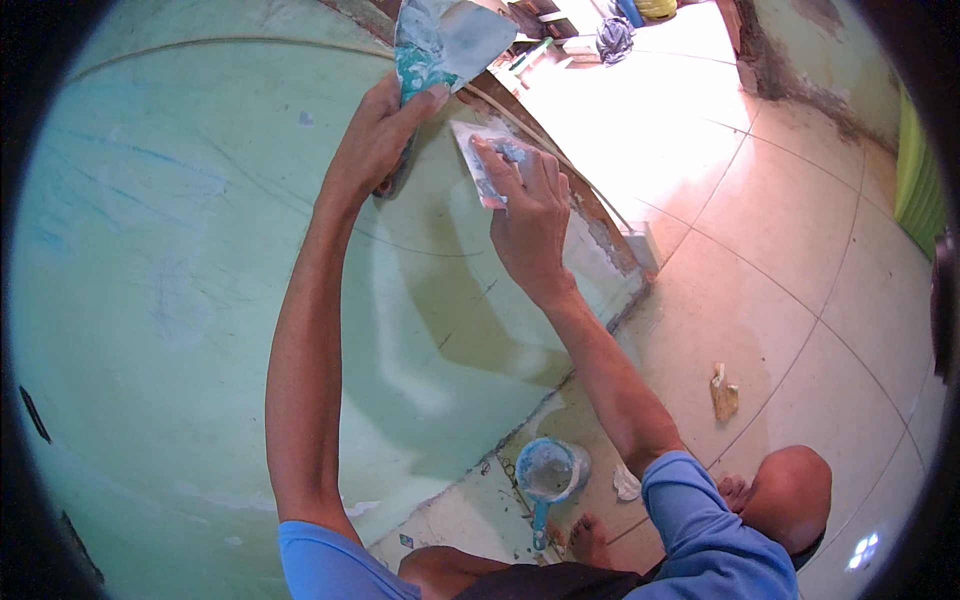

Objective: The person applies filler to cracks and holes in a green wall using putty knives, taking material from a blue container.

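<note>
Blue dipper (582, 467) on the floor beside a bare foot, right hand (530, 205) gripping a flat, smeared scraper (484, 186) near the green wall's (180, 300) edge, left hand (375, 138) clasping a wider smeared blade (455, 45) beyond.

Left grip (375, 138) on smeared scraper (450, 45), right grip (530, 205) on flat spreader (470, 160); blue dipper (580, 468)
</note>
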Action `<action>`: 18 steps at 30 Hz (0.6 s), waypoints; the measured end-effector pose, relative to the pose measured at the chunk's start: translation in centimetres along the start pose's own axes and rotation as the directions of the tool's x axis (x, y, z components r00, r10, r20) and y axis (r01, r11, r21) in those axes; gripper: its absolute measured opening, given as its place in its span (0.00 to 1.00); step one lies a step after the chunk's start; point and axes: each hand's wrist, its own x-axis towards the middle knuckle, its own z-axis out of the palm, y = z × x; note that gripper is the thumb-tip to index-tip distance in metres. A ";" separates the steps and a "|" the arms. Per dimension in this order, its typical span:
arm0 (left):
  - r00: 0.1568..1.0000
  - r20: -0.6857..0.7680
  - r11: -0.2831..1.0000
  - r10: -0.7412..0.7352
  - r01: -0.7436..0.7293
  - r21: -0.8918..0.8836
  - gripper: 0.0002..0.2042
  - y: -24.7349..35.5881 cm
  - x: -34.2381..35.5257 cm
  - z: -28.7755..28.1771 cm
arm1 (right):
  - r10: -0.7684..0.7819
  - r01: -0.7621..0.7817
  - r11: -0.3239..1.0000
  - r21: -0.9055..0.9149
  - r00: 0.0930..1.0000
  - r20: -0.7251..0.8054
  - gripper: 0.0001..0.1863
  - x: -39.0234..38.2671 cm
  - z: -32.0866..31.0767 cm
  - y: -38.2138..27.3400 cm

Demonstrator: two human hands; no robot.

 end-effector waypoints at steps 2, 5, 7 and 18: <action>0.999 -0.003 0.999 0.037 -0.037 0.004 0.22 -0.4 0.1 -0.1 | -0.056 0.053 0.993 0.103 0.998 0.030 0.31 -0.2 -0.7 0.3; 0.997 -0.010 0.997 0.074 -0.073 0.035 0.22 -1.0 0.5 -0.2 | -0.123 0.107 0.977 0.183 0.989 0.078 0.31 -2.1 -1.6 1.7; 0.997 -0.017 0.996 0.070 -0.069 0.050 0.22 -0.6 0.6 0.2 | -0.018 0.001 0.985 0.174 0.995 0.095 0.28 -3.6 -3.0 3.6; 0.989 -0.042 0.990 0.143 -0.143 0.005 0.20 -1.4 -0.4 1.5 | 0.411 -0.550 0.581 0.600 0.834 0.367 0.09 1.6 -11.7 8.2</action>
